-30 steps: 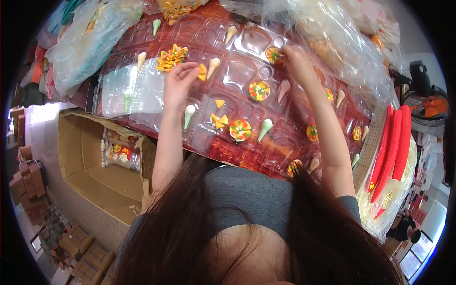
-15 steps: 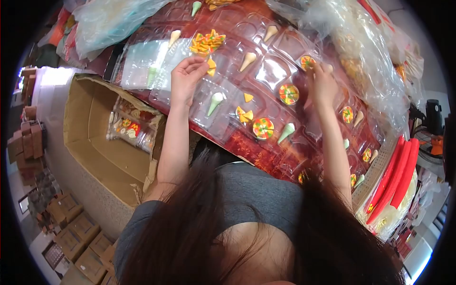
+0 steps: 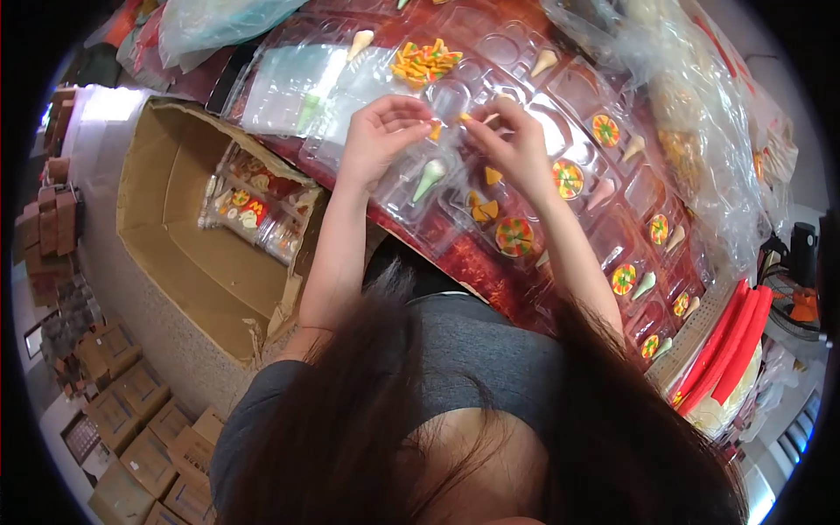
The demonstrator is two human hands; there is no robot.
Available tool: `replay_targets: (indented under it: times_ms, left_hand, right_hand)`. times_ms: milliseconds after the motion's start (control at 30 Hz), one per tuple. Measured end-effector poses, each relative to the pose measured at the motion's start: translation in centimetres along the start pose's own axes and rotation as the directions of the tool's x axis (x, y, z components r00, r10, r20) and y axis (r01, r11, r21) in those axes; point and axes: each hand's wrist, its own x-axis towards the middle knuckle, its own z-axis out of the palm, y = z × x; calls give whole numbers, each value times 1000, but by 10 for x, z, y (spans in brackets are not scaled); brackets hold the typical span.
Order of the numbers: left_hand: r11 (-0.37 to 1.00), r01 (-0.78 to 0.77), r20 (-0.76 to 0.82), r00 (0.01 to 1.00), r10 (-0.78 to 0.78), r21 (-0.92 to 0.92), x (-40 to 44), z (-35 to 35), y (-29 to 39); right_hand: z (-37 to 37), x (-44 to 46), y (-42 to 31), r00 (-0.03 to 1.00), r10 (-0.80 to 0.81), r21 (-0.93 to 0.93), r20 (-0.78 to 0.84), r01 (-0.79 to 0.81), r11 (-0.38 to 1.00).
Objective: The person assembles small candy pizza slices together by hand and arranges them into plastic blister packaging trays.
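My left hand (image 3: 385, 144) is closed, pinching a small orange toy pizza wedge (image 3: 435, 130) between thumb and fingertips. Close beside it, my right hand (image 3: 509, 144) pinches another small orange piece (image 3: 464, 117), apart from the first. Both hands are over clear plastic blister trays (image 3: 455, 96). Beyond them lies a heap of orange wedges (image 3: 426, 63). Under my hands is a green toy ice cream cone (image 3: 429, 180), and nearer me are loose wedges (image 3: 482, 208). Round toy pizzas (image 3: 514, 236) sit in tray cavities, several with a cone alongside.
An open cardboard box (image 3: 179, 254) with packaged toy sets (image 3: 249, 210) stands at the left. Large clear plastic bags (image 3: 682, 131) lie at the far right, and red tubes (image 3: 731, 346) at the near right. Stacked cartons (image 3: 131, 420) fill the floor at lower left.
My right hand has moved left from the round pizza to beside my left hand, where an orange piece shows in its fingers. My left hand keeps its wedge. The view has shifted slightly.
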Motion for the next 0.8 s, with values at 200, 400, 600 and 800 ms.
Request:
replay_targets:
  times_ms: [200,400,600,800]
  left_hand:
    - [931,-74,-150,979,135,358,-35,-44,16]
    - [891,8,-218,970,103,454,-65,-59,12]
    - [862,-63,-206,960,191,503,-76,-56,5]
    - [560,-178,-36,936,350,809,-83,-55,-2]
  right_hand:
    - [4,-27,-12,987,-36,-174,154,63,983]
    - [75,-33,2,891,-340,-274,299,422,864]
    - [91,-38,11,824,-388,-415,414,550,725]
    - [91,-41,8,860,-323,-443,395,486,753]
